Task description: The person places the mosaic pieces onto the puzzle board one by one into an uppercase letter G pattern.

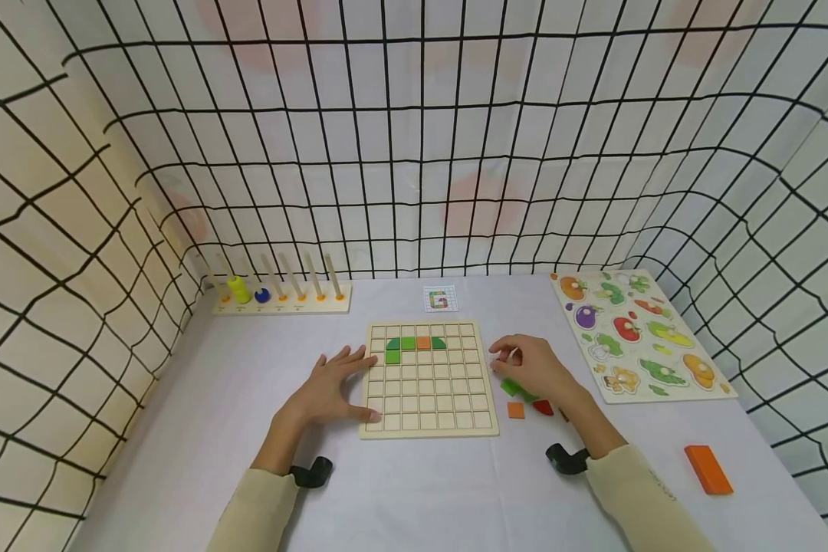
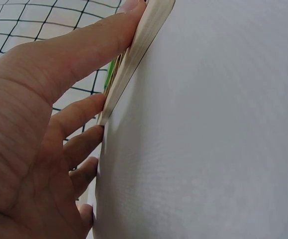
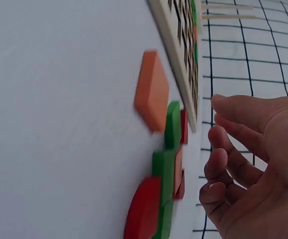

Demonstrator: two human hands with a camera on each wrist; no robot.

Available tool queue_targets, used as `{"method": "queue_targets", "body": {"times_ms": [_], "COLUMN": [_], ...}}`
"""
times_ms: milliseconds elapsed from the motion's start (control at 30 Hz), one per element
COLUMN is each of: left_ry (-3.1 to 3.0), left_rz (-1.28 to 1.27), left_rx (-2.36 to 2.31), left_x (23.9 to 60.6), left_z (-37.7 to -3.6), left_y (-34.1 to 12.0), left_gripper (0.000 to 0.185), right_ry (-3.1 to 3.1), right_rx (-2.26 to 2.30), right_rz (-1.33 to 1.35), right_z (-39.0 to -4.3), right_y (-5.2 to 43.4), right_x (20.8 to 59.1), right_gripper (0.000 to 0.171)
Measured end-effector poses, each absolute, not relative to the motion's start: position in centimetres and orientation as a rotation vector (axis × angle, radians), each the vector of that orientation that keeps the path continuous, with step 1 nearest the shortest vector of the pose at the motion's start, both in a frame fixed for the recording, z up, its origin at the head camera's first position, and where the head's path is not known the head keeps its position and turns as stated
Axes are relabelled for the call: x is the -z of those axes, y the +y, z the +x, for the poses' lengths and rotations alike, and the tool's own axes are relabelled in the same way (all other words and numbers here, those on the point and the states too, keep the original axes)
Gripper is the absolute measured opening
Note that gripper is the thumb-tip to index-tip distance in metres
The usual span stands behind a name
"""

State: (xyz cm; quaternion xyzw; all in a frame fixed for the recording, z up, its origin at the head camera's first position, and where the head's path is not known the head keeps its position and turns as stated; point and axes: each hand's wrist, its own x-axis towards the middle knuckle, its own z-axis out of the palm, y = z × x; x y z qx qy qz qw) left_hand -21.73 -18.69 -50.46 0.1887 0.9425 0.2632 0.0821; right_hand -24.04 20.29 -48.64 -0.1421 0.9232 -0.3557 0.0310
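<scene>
A wooden grid board [image 1: 428, 400] lies mid-table. In its upper rows sit green squares [image 1: 408, 343], an orange square [image 1: 423, 343] and dark green rounded corner pieces [image 1: 438, 344]. My left hand [image 1: 333, 389] spreads along the board's left side, thumb and fingertips touching its edge. Just past the board's right edge, my right hand [image 1: 534, 368] hovers over loose pieces, fingers loosely bent. Nothing shows between thumb and fingers in the right wrist view. Beneath it are an orange piece [image 3: 151, 92], green pieces [image 3: 172, 127] and a red piece [image 3: 144, 209]; the hand partly hides this group in the head view.
Behind the board lies a small pattern card [image 1: 441, 298]. A peg stand [image 1: 317, 300] with yellow and blue rings is at back left. The vegetable puzzle board [image 1: 638, 360] lies right, an orange block [image 1: 708, 469] at front right. Black netting [image 1: 421, 161] borders the table.
</scene>
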Motion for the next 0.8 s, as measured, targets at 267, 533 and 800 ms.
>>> {"method": "queue_targets", "body": {"times_ms": [267,533,800], "left_ry": [2.825,2.827,2.820], "left_rz": [0.548,0.536,0.548], "left_rx": [-0.763,-0.764,-0.776], "left_x": [50.6,50.5,50.6], "left_z": [-21.8,-21.8,-21.8], "left_y": [-18.8,-18.9,-18.9], "left_gripper": [0.102,0.102,0.102], "right_ry": [2.854,2.843,2.845], "right_rx": [1.006,0.967,0.943], "right_rz": [-0.418,-0.393,-0.357], "right_z": [-23.1,-22.7,-22.8], "right_y": [23.2,24.5,24.9], "right_x": [49.9,50.2,50.4], "right_gripper": [0.022,0.019,0.023]}}
